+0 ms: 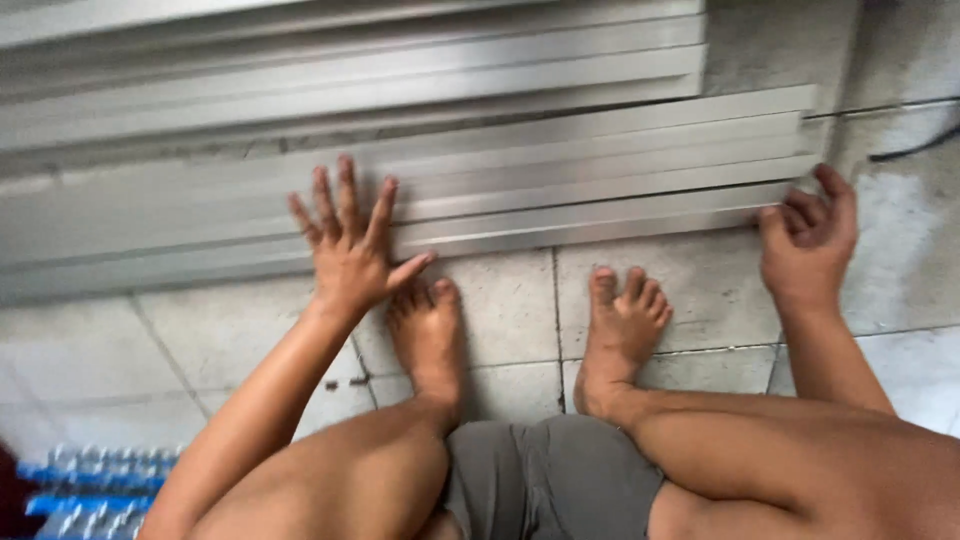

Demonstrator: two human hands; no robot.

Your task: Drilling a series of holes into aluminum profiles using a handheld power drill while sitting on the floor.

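Note:
I squat barefoot on a tiled floor in front of a stack of long grey metal bars that lie flat and run left to right. My left hand is spread open, fingers apart, over the near bars of the stack. My right hand curls its fingers around the right end of the nearest bar at the stack's front edge. Both of my bare feet stand just in front of the stack.
A second, higher pile of grey bars lies behind the first. The floor is pale tiles. A blue and white ribbed object sits at the bottom left. A dark cable lies at the far right.

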